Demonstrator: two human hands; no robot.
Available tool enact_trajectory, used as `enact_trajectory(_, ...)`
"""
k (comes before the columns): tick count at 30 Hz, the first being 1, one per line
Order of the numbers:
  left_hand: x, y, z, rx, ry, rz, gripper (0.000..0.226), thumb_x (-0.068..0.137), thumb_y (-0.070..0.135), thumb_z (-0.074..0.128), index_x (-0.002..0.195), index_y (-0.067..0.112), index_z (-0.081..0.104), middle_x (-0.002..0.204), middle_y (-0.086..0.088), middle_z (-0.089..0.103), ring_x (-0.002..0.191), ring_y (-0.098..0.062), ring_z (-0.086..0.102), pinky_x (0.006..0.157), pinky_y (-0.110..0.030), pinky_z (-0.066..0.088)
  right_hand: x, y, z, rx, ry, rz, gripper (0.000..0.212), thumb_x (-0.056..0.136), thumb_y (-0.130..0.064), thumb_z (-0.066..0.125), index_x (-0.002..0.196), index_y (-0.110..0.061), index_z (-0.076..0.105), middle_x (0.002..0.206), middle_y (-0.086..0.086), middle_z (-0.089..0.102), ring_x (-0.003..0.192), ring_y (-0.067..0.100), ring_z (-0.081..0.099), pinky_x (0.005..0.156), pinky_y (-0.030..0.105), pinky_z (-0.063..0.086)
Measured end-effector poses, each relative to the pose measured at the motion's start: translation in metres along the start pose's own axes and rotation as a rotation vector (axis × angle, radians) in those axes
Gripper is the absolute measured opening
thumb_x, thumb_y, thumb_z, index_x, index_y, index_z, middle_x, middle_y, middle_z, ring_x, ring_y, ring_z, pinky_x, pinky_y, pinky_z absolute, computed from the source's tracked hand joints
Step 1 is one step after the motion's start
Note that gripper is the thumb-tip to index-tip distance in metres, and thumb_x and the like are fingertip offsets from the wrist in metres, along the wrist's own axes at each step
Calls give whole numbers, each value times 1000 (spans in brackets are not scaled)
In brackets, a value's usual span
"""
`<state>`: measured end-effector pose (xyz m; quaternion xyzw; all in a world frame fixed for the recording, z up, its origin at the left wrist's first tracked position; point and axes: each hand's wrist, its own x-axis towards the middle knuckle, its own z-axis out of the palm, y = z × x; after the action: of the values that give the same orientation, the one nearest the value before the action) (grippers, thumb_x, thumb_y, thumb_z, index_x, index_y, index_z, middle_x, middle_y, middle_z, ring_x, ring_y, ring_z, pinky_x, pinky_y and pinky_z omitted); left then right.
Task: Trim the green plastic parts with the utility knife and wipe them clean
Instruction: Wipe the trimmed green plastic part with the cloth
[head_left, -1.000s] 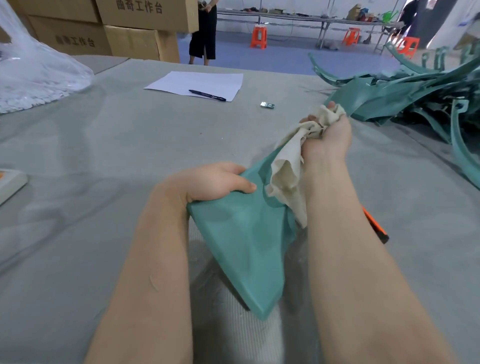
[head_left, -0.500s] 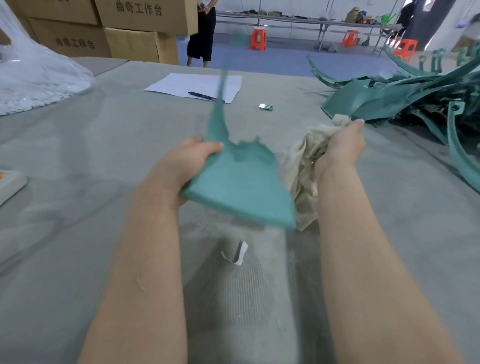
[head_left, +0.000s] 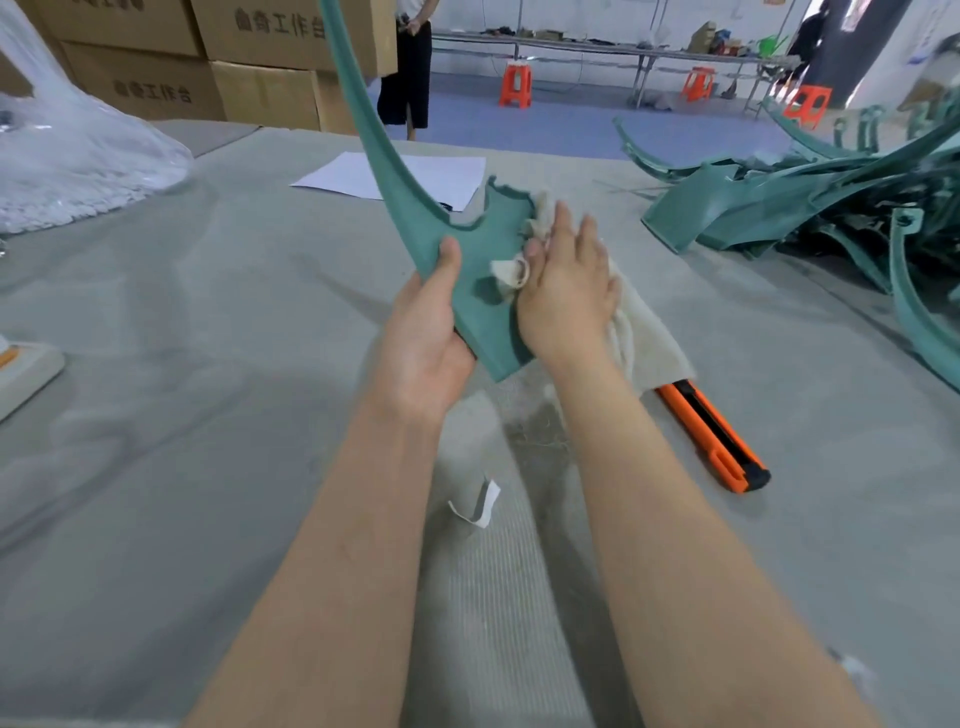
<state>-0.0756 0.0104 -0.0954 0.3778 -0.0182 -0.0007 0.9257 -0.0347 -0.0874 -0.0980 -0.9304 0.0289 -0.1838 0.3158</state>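
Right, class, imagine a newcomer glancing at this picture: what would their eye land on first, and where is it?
The curved green plastic part held up mid-frame, gripped at its wide end by the left hand while the right hand presses a beige cloth flat against it. Next, the orange utility knife lying on the grey table beside the right forearm, and the heap of green parts at the far right.

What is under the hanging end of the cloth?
The orange utility knife lies on the table there; its far end is hidden by the cloth. Contact cannot be told.
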Motion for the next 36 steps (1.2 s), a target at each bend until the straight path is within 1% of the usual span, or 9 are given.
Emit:
enact_trajectory(2,1,-4,0,10,-2,-14,44,105,29,33,135,3,51,129,-16,61,117,-28,60,102,-42,47,-3,-3,0,-45,-17,14,52,106,-31,20,155,-19,7,163,4,0,149,26,4,119,47,4)
enact_trajectory(7,2,-4,-14,-69,20,-36,47,103,34,39,140,5,45,134,-13,57,119,-25,59,102,-41,47,-56,-12,30,25,-111,-364,53,105,-26,27,154,-15,10,163,4,2,150,22,-2,119,39,-3)
enact_trajectory(11,5,-5,-9,2,49,-44,42,104,33,35,130,6,56,122,-11,66,100,-21,68,87,-34,55,-5,6,14,-23,-63,-98,48,105,-23,24,153,-15,21,162,7,10,148,27,10,118,41,9)
enact_trajectory(13,8,-6,-8,27,79,-39,41,104,32,37,128,6,57,117,-12,68,96,-22,70,81,-36,58,17,17,2,92,-67,42,39,105,-20,27,137,-6,43,147,18,39,133,32,37,98,34,31)
enact_trajectory(15,8,-5,-9,-9,101,-17,39,104,30,37,128,6,56,117,-12,68,96,-22,70,78,-36,59,25,25,-6,210,22,112,34,105,-23,29,117,-2,54,124,21,57,114,34,51,74,31,26)
enact_trajectory(19,10,1,-15,-134,83,107,31,104,25,36,121,9,57,114,-7,69,98,-18,70,80,-34,58,26,41,-27,486,376,275,30,101,-22,41,126,-6,47,109,7,61,106,26,54,69,21,27)
enact_trajectory(22,8,0,-14,-86,70,117,31,104,25,37,124,10,56,115,-7,69,101,-19,68,87,-35,56,11,33,-35,619,509,179,23,96,-19,52,114,-6,50,81,-15,47,81,10,45,63,16,30)
enact_trajectory(28,6,-5,-10,60,61,77,32,105,24,35,114,7,60,103,-10,71,91,-21,69,76,-31,58,-36,-3,-3,415,139,-368,7,89,-15,65,87,-8,63,97,0,47,83,10,46,72,17,34)
enact_trajectory(36,4,-15,-2,254,63,55,26,102,22,45,99,9,67,89,-6,73,81,-16,70,78,-29,58,-13,3,0,421,358,-61,5,96,-16,51,96,-11,49,96,8,60,91,30,54,67,26,26)
